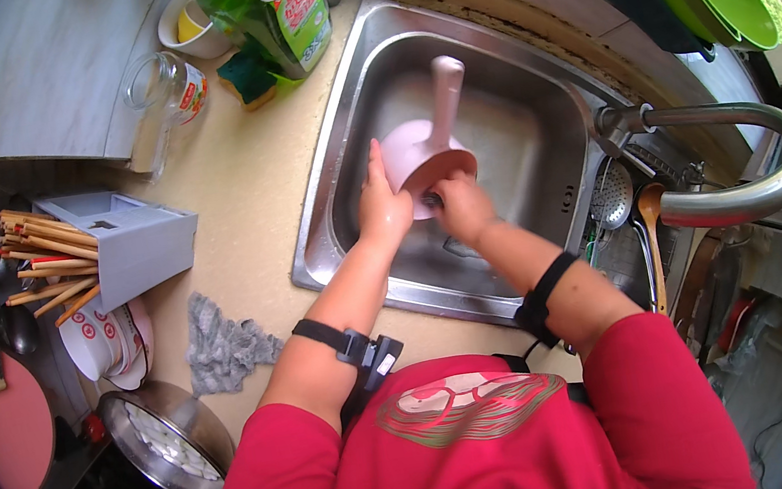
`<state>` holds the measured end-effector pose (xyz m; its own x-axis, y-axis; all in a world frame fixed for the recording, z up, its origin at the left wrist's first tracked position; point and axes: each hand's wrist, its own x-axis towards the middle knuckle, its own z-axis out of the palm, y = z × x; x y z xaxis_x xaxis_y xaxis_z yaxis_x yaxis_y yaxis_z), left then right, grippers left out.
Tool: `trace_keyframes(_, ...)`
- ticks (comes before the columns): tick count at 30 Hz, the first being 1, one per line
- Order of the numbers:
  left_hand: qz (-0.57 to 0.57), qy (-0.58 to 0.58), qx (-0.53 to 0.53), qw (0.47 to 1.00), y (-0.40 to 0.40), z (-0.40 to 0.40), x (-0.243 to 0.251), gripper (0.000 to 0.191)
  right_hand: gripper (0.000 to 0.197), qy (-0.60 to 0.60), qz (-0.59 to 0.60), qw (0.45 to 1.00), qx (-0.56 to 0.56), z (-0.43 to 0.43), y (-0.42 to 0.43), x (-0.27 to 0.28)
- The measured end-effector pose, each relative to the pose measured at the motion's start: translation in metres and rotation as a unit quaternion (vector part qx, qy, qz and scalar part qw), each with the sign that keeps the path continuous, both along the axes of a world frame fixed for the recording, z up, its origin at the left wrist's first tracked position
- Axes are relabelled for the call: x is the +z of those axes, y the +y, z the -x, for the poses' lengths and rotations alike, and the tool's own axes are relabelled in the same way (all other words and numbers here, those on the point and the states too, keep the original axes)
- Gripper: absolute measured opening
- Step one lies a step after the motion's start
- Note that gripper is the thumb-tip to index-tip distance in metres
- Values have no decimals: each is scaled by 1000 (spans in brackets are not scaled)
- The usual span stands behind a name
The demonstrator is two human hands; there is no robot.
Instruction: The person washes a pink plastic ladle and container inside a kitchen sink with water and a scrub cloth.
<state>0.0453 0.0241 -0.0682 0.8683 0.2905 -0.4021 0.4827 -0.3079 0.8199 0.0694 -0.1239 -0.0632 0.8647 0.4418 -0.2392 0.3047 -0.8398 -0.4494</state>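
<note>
Over the stainless steel sink (523,114), a pink plastic water dipper (414,146) is tipped with its handle pointing up and away from me. My left hand (385,203) holds the side of its bowl, fingers stretched along the outer wall. At the dipper's open mouth, my right hand (462,205) is bent inward and its fingertips are partly hidden. Pinched in those fingers is a small dark scrubber-like thing (431,200), too blurred to name surely. On the sink's bottom below my right hand, the drain (463,247) is partly in view.
A curved metal faucet (727,110) reaches in from the right. Left of the sink are a grey cloth (228,345), a chopstick holder (144,240), a glass jar (167,88), a sponge (246,78) and a green detergent bottle (297,23). A steel pot (210,431) stands lower left.
</note>
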Motion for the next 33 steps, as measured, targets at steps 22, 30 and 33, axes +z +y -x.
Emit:
trace_keyframes(22, 29, 70, 24, 997, 1, -2, 14, 87, 17, -202, 8, 979, -30, -21, -48, 59)
trace_keyframes(30, 27, 75, -2, 997, -2, -5, 19, 82, 30, -6, -81, 970, -228, -28, -64, 30)
trace_keyframes(33, 26, 76, -9, 997, 1, -7, 25, 79, 33, -8, -100, 969, -224, -35, -48, 32)
